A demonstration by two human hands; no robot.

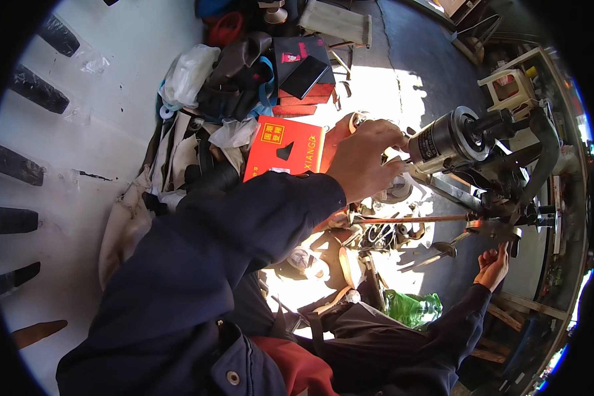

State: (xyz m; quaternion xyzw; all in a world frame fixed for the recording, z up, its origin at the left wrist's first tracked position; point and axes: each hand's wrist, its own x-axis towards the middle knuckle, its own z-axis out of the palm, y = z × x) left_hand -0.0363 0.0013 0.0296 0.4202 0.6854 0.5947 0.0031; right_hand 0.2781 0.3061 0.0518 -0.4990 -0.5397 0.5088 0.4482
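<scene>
A dark metal machine (501, 198) stands at the right, with a shiny cylindrical drum (435, 142) at its upper end. My left hand (369, 158) reaches across to the drum's left end. Its fingers are bent, with the thumb and fingertips at the drum's rim; anything small between them is hidden. Lower down, my right hand (493, 266) is raised palm up under the machine. Its fingers are curled, and one finger reaches up against a short dark handle (515, 243). A thin rusty rod (412, 219) runs left from the machine.
A red shoebox (284, 148) lies left of my left hand. Behind it are bags (190, 74) and a black phone-like slab (304, 78) on another box. Tools and scraps cover the sunlit floor, with a green plastic bag (412, 307) near my legs. A wooden-framed shelf (561, 264) borders the right.
</scene>
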